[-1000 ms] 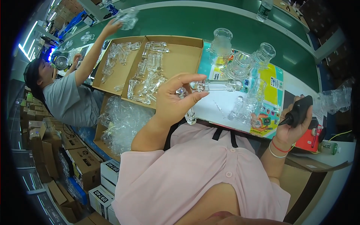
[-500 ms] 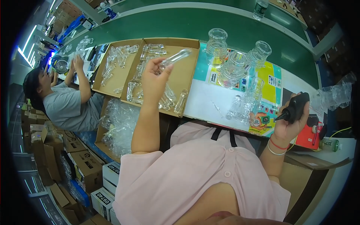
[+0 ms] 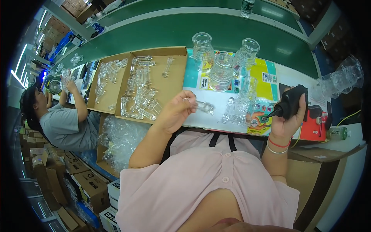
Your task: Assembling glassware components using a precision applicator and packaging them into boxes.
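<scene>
The left hand (image 3: 178, 110) has thumb and fingertips drawn together in a pinch on one end of a glass piece (image 3: 205, 106); the piece is blurred, so its exact shape cannot be told. It juts out to the right of those fingertips, its long axis running rightward and dipping a little toward the person's body. The right hand (image 3: 285, 125) is curled around a black bottle (image 3: 293, 101), fingers well wrapped, and the bottle's nozzle (image 3: 273, 113) slants leftward and a little toward the body.

The relation that counts is between the piece's free end and the nozzle tip: they roughly face each other but stand well apart, with a cluster of glass tubes (image 3: 249, 96) between them in this view. The left hand is the nearer one to the piece, since it holds it; the nozzle tip is close to the right side of the cluster.

Beyond the cluster, farther from both hands, stand three jars (image 3: 221, 73). To the left of the left hand lies a tray (image 3: 178, 79) of more tubes (image 3: 141, 96), with one tube (image 3: 167, 67) apart from the rest, beyond the fingers. Past the right hand, to its right, is stacked glass (image 3: 340, 77).
</scene>
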Demonstrator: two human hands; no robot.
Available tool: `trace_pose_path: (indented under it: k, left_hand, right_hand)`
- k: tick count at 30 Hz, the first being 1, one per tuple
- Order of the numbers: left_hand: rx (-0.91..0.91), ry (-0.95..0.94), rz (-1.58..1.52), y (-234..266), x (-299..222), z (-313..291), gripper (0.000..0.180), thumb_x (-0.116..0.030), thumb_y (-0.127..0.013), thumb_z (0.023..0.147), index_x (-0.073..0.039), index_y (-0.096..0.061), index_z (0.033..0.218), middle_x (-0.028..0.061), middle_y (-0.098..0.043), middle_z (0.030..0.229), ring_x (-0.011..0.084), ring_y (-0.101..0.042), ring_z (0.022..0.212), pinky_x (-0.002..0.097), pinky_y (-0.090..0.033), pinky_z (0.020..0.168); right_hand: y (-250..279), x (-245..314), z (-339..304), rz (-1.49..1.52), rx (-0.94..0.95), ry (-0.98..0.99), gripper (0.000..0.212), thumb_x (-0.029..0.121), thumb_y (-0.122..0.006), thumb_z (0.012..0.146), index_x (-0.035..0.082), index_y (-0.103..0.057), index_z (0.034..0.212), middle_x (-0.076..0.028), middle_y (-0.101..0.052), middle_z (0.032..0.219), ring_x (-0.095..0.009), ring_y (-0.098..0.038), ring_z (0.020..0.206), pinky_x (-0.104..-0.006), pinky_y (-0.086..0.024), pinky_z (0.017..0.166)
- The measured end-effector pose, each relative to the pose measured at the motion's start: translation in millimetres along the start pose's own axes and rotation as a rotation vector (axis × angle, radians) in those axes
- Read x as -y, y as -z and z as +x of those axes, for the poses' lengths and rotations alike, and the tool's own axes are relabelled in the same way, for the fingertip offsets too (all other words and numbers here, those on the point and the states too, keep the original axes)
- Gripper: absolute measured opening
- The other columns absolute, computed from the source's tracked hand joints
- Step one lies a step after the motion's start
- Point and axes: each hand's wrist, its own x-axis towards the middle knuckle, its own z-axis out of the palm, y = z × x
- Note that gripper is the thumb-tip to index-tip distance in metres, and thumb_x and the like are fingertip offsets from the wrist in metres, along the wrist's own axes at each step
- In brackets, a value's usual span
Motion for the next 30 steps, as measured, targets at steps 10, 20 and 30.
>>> trace_pose_path:
  k: [10, 20, 30]
  left_hand:
    - [0.065, -0.819, 0.686, -74.0, 2.6, -7.3, 0.028, 0.004, -0.068, 0.070, -0.004, -0.055, 0.093, 0.0109, -0.056, 0.100, 0.0117, -0.053, 0.084, 0.0230, -0.043, 0.068]
    - [0.146, -0.976, 0.493, -87.4, 16.1, -2.5, 0.042, 0.010, -0.072, 0.062, -0.003, -0.048, 0.094, 0.0140, -0.054, 0.101, 0.0126, -0.053, 0.081, 0.0213, -0.044, 0.063]
    - [0.164, -1.062, 0.488, -91.0, 17.0, -3.7, 0.044, 0.012, -0.071, 0.061, -0.006, -0.048, 0.093, 0.0126, -0.052, 0.102, 0.0129, -0.053, 0.083, 0.0197, -0.044, 0.057]
  right_hand:
    - [-29.6, 1.0, -13.8, -0.055, 0.081, 0.110, 0.034, 0.027, -0.052, 0.086, 0.000, -0.049, 0.106, -0.011, -0.055, 0.096, -0.019, -0.054, 0.087, -0.0280, -0.046, 0.079]
    - [-58.6, 9.9, -39.4, -0.629, 0.345, 0.495, 0.039, 0.033, -0.053, 0.079, -0.003, -0.045, 0.094, -0.014, -0.050, 0.086, -0.016, -0.054, 0.071, -0.0232, -0.048, 0.058]
    - [-61.0, 10.5, -52.4, -0.883, 0.341, 0.576, 0.050, 0.047, -0.053, 0.079, 0.000, -0.045, 0.094, -0.011, -0.051, 0.089, -0.015, -0.052, 0.077, -0.0233, -0.046, 0.065]
